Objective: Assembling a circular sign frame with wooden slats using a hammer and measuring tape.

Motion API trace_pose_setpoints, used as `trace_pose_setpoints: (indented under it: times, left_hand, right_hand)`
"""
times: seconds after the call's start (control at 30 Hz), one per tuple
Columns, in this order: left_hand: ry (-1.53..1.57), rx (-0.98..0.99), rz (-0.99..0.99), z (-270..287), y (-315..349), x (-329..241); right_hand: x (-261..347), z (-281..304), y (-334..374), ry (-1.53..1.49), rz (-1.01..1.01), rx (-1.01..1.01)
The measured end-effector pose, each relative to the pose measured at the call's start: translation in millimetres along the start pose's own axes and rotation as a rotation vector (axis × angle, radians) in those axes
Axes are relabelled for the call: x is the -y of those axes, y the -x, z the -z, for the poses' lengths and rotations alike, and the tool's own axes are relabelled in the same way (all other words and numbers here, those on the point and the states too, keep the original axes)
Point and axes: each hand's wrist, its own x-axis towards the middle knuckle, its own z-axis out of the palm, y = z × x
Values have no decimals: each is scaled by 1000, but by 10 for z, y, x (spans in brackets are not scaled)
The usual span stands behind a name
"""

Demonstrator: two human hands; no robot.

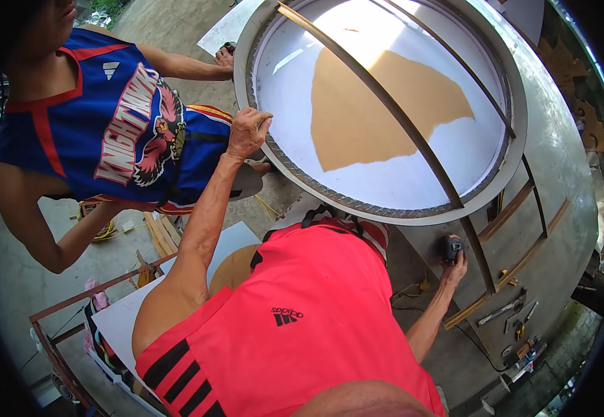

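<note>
A large round grey ring [519,153] surrounds a white glossy panel [284,94] bearing an irregular tan sheet or patch [364,132]. Against the ring's near left rim, my left hand [249,132] has its fingers curled in a pinch; whatever lies between them is too small to make out. My right hand [455,269] is closed around a compact black tape measure [450,248] with an orange part, just below the ring's near right edge. Long, narrow brown strips [402,118] cross above the panel, one passing close to the right hand.
Beside me on the left stands a person in a blue sleeveless shirt [100,118], one hand [225,57] at the ring with a dark object. Hand tools [520,320] and curved strips [534,247] lie on the grey surface at right. A rusty metal frame [59,354] stands lower left.
</note>
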Motion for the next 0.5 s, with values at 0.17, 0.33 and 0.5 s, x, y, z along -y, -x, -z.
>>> trace_pose_setpoints:
  times: [0.17, 0.33, 0.5]
  left_hand:
    - [88, -16, 89, -86, -73, -35]
    - [-81, -79, -52, -48, -337, 229]
    - [-272, -227, -57, 53, -1059, 948]
  right_hand:
    - [-105, 87, -66, 154, 104, -110]
    - [144, -79, 307, 1067, 306, -322]
    - [512, -609, 667, 852, 572, -522]
